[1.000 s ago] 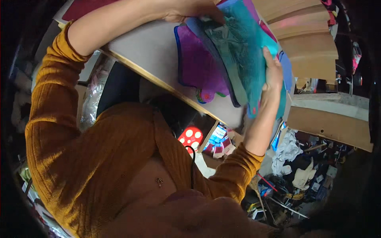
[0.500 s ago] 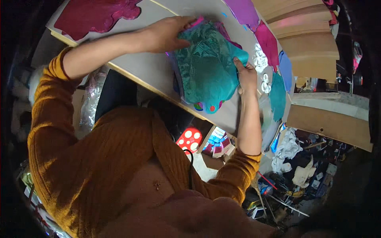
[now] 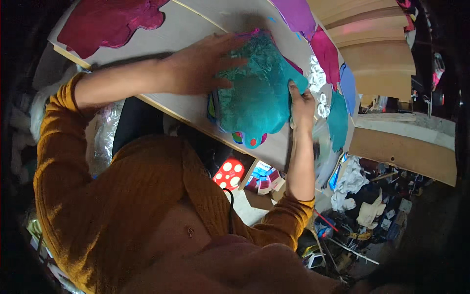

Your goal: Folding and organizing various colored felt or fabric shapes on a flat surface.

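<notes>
A teal, soft-looking cut piece [image 3: 257, 100] with a lobed outline lies over other coloured layers on the grey table [image 3: 171, 108]. Purple, green and magenta edges peek out from beneath it, and a small red dot [image 3: 253, 142] marks its near lobe. My left hand [image 3: 203, 63] is spread across its upper left part, fingers apart and slightly blurred. At the right edge, my right hand [image 3: 302, 108] pinches the teal piece, thumb on top and the other fingers mostly hidden below.
Flat maroon [image 3: 110, 24], magenta [image 3: 325, 54], blue [image 3: 348, 83] and teal pieces [image 3: 339, 120] rest around the table. White rings [image 3: 317, 73] sit just right of my right hand. Cardboard sheets [image 3: 374, 59] stand at the right. Below lie a red dotted item [image 3: 229, 174] and floor clutter.
My left hand has slid nearer and left from the far edge, its fingers spreading over the teal surface. My right hand keeps its hold; the view has shifted slightly.
</notes>
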`<state>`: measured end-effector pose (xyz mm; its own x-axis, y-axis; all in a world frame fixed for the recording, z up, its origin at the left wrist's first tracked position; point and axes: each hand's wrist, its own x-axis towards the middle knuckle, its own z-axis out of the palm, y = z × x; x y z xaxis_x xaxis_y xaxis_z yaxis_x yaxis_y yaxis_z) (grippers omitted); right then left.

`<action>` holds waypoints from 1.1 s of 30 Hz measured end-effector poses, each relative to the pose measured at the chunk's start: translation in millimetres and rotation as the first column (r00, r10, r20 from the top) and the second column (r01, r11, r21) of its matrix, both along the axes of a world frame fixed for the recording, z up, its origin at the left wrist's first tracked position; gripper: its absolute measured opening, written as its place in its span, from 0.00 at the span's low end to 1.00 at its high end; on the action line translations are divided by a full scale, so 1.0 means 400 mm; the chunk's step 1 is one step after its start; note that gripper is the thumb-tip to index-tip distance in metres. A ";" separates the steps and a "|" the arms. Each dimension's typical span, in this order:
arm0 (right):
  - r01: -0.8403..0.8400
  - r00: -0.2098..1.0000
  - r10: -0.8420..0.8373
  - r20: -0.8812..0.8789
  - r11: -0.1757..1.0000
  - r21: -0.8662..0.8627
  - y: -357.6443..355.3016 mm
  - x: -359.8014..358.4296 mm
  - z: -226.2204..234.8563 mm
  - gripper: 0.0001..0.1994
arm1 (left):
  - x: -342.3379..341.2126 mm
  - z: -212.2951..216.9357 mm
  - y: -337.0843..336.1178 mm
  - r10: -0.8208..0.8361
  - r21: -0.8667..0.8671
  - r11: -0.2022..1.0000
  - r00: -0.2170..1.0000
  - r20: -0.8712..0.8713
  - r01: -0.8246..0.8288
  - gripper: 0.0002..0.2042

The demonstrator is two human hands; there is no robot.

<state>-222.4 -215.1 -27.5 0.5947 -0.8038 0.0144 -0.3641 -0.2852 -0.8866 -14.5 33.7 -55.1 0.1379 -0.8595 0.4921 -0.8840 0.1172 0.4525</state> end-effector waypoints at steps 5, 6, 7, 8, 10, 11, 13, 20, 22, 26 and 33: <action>-0.246 0.922 -0.085 -0.378 0.627 -0.740 0.026 0.029 0.073 0.21 | -0.024 -0.027 0.015 -0.064 0.258 0.966 0.973 0.223 0.005 0.27; -0.318 0.890 -0.194 -0.414 0.386 -0.866 0.038 0.037 0.088 0.23 | -0.024 -0.034 0.016 -0.066 0.258 0.966 0.964 0.259 -0.003 0.27; -0.322 0.890 -0.188 -0.415 0.386 -0.865 0.030 0.064 0.084 0.23 | -0.018 -0.041 0.019 -0.061 0.260 0.966 0.964 0.257 -0.009 0.27; -0.360 0.920 0.015 -0.391 0.423 -0.832 0.009 0.098 0.081 0.25 | -0.016 -0.035 0.015 -0.071 0.249 0.969 0.963 0.261 0.004 0.27; -0.398 0.917 0.206 -0.341 0.451 -0.799 -0.038 0.156 0.061 0.27 | -0.018 -0.025 0.010 -0.089 0.227 0.974 0.960 0.265 0.028 0.27; -0.479 0.876 0.182 -0.447 0.442 -0.759 -0.066 0.175 0.043 0.27 | -0.022 -0.021 0.005 -0.104 0.224 0.974 0.957 0.270 0.042 0.27; -0.567 0.816 0.182 -0.548 0.431 -0.702 -0.078 0.213 0.040 0.28 | -0.017 -0.030 0.003 -0.094 0.194 0.980 0.954 0.283 0.040 0.25; -0.576 0.766 0.387 -0.513 0.768 -0.281 -0.133 0.250 0.031 0.23 | -0.013 -0.024 0.010 -0.087 0.143 0.989 0.945 0.316 0.043 0.23; -0.616 0.720 0.456 -0.523 0.767 -0.179 -0.155 0.252 0.039 0.22 | -0.013 -0.019 0.008 -0.094 0.159 0.986 0.945 0.313 0.045 0.23; -0.685 0.626 0.599 -0.499 0.728 0.014 -0.132 0.247 0.082 0.19 | -0.004 -0.025 0.010 -0.097 0.163 0.986 0.933 0.347 0.042 0.23; -0.631 0.692 0.634 -0.345 0.763 0.137 -0.031 0.198 0.086 0.19 | 0.053 0.027 0.064 -0.143 0.100 0.987 0.962 0.232 0.123 0.20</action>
